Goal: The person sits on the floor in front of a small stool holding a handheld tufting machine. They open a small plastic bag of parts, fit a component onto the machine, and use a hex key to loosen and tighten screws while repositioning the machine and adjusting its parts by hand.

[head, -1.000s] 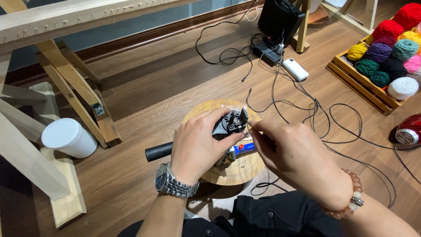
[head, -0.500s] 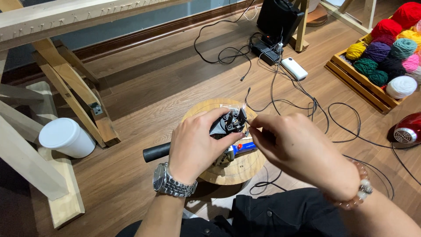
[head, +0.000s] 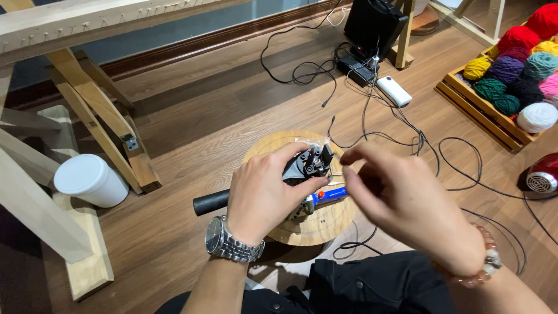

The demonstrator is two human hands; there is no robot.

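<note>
Since the earlier frames, the right hand (head: 407,203) has drawn slightly back from the tool head, its fingers now loosely curled and blurred with motion; the left hand has not shifted.

Far left: a timber frame leg (head: 87,116) with a white lidded tub (head: 90,180) beside it on the wooden floor.

Centre-left: the left hand (head: 261,195), wristwatch (head: 229,241) at the wrist, is clamped around a black power tool (head: 308,166). A black handle (head: 210,202) projects from under the palm to the left. The tool sits over a round wooden disc (head: 314,227), with a blue-and-red part (head: 328,193) showing just below the thumb.

Centre-right: the right hand hovers just beside the tool head, thumb and forefinger close together (whether they pinch a thread or a small part cannot be told — the area is blurred).

Right: black cables (head: 465,174) trail across the floor toward a wooden tray of coloured yarn balls (head: 511,75); a red appliance (head: 543,174) lies at the frame edge.

Judged step: fine adjustment or threading at the tool head, the left hand acting as the brace. The next move calls for a steady hold and a precise fingertip approach to the head.
</note>
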